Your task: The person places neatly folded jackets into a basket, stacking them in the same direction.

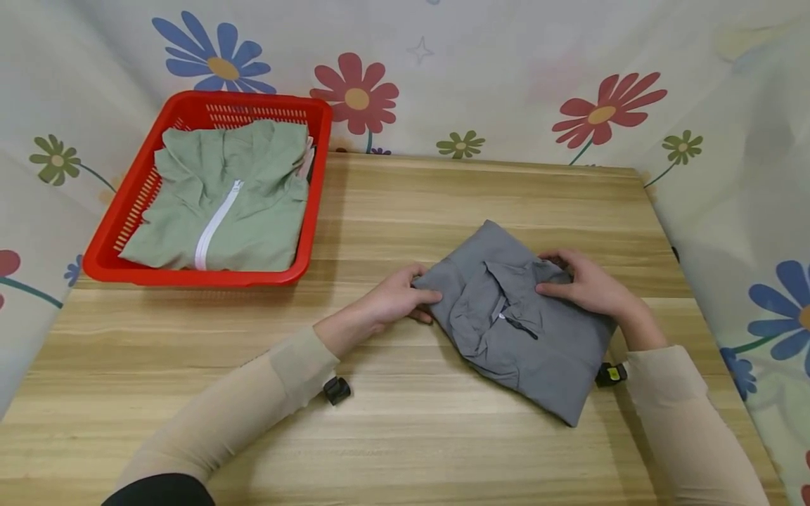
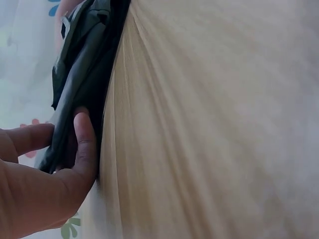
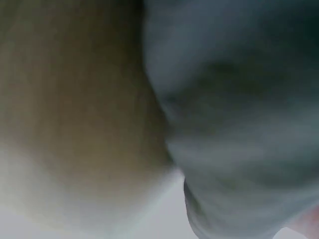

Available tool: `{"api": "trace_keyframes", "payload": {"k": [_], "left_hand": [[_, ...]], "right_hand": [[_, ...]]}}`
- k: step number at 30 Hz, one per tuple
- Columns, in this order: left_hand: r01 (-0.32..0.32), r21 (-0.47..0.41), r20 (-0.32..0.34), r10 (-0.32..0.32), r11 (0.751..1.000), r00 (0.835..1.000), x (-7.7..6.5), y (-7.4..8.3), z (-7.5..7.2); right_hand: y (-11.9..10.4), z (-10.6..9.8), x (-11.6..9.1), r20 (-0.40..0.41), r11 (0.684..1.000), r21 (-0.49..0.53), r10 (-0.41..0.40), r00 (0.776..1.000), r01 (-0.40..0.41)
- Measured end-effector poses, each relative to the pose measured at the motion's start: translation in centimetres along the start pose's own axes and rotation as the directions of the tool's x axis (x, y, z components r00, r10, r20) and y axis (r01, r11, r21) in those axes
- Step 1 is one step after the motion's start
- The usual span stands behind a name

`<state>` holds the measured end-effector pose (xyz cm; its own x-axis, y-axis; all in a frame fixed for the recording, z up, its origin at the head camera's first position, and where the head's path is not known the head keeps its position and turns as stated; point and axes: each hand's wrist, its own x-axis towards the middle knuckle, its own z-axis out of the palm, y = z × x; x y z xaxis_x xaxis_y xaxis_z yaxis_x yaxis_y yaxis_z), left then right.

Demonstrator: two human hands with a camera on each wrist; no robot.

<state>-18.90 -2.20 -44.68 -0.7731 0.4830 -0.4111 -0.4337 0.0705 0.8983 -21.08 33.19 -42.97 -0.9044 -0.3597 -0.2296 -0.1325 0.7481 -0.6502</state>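
Note:
A folded grey jacket (image 1: 563,358) lies at an angle on the table, its collar and a short zip with a dark pull facing up. My left hand (image 1: 395,299) grips its left corner, thumb on top and the other fingers tucked below. In the left wrist view, the folded layers of the jacket (image 2: 82,64) run between thumb and fingers. At the upper right edge, my right hand (image 1: 588,284) pinches the cloth beside the collar. The right wrist view is blurred and mostly filled by the jacket (image 3: 239,144), with only a sliver of hand at the lower right corner.
A red plastic basket (image 1: 308,239) stands at the back left of the wooden table (image 1: 405,436). Inside it lies a folded light green garment (image 1: 268,225) with a white zip, over other cloth. A flower-print curtain (image 1: 493,70) hangs behind and along both sides.

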Motion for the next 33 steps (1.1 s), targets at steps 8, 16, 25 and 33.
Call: {"api": "trace_keyframes", "payload": {"k": [8,16,25,33], "left_hand": [[-0.035,0.055,-0.074,0.039,0.998,0.996,0.0,0.3,0.5],[-0.051,0.225,-0.141,0.084,0.973,0.986,0.0,0.9,0.4],[-0.049,0.200,-0.129,0.076,0.979,0.989,-0.4,0.7,-0.1],[-0.013,0.283,-0.174,0.065,0.959,0.983,-1.1,0.8,-0.6]], "right_hand": [[-0.4,-2.2,-1.2,0.077,0.988,-0.130,0.099,0.992,-0.088],[-0.2,-2.1,-1.3,0.117,0.983,-0.158,0.110,0.987,-0.091],[-0.9,-1.3,0.0,0.139,0.987,-0.160,0.013,0.990,0.010],[-1.8,-1.1,1.3,0.134,0.973,-0.208,-0.073,0.988,0.100]]}}
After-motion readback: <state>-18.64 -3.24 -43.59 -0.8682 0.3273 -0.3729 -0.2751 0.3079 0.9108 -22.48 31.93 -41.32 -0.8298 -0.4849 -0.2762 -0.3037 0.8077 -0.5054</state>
